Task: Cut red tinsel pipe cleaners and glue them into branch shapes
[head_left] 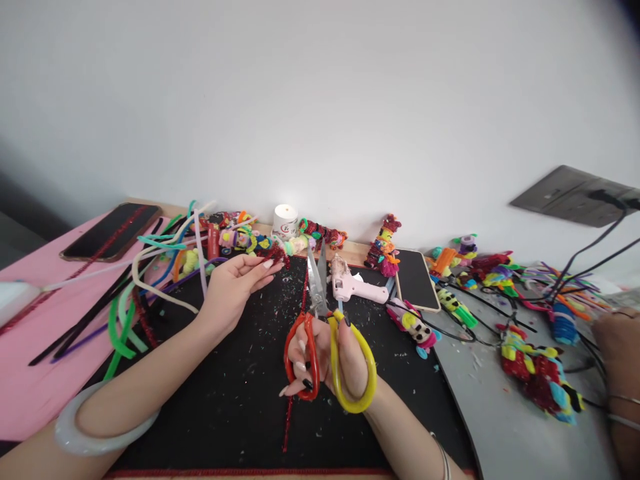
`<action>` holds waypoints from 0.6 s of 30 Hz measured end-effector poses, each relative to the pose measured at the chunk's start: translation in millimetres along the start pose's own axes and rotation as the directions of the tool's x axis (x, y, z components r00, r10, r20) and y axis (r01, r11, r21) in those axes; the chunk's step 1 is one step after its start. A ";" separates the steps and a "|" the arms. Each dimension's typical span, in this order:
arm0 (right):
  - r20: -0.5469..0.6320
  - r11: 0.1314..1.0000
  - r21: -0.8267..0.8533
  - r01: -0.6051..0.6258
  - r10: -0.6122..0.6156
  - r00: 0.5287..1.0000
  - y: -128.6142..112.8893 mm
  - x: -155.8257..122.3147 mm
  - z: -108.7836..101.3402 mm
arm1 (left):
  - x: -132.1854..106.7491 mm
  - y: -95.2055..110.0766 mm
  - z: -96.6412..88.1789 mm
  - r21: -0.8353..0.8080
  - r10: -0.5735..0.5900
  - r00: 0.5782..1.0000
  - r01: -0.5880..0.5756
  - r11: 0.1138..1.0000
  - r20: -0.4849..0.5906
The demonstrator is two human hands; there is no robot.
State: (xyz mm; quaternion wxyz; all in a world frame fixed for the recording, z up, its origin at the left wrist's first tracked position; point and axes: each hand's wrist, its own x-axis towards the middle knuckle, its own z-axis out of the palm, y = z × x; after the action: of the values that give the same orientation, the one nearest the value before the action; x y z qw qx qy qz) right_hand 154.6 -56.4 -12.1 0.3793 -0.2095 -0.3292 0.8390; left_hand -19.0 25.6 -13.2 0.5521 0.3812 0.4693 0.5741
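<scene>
My right hand (325,360) has its fingers through the red and yellow loops of a pair of scissors (315,283); the blades point up and stand slightly apart. To the left, my left hand (237,283) pinches a small piece of red glittery pipe cleaner (280,255) between thumb and fingers. Beneath the scissors, a long red glittery pipe cleaner (287,423) lies on the black mat (225,400). A pale pink glue gun (360,287) rests just beyond my right hand, its nozzle near the scissor blades.
Loose pipe cleaners (123,320) and a phone (113,230) lie at left. Along the wall stand a white paper cup (285,221) and a pipe-cleaner figure (384,247). Another phone (417,280), several figures (540,370) and cords lie rightward. Another person's hand (620,347) is at the right edge.
</scene>
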 end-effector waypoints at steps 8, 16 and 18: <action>-0.003 0.991 -0.066 -0.115 0.115 0.993 5.3 -1.2 -5.7 | -0.4 1.8 1.2 0.028 0.009 1.000 -0.008 1.000 -0.019; 0.028 0.980 -0.110 -0.163 0.167 0.986 9.7 -1.8 -10.7 | -2.3 6.0 0.4 0.180 0.084 0.996 -0.079 0.981 -0.019; 0.035 0.980 -0.111 -0.164 0.168 0.985 9.5 -1.9 -11.4 | -2.5 5.9 -0.2 0.191 0.121 0.993 -0.116 0.975 -0.011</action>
State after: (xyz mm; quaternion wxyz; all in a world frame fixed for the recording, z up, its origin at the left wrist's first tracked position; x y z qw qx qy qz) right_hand 158.0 -58.2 -26.5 0.2887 -0.2378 -0.3636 0.8532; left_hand -20.6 23.3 -7.5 0.4726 0.4529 0.5047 0.5628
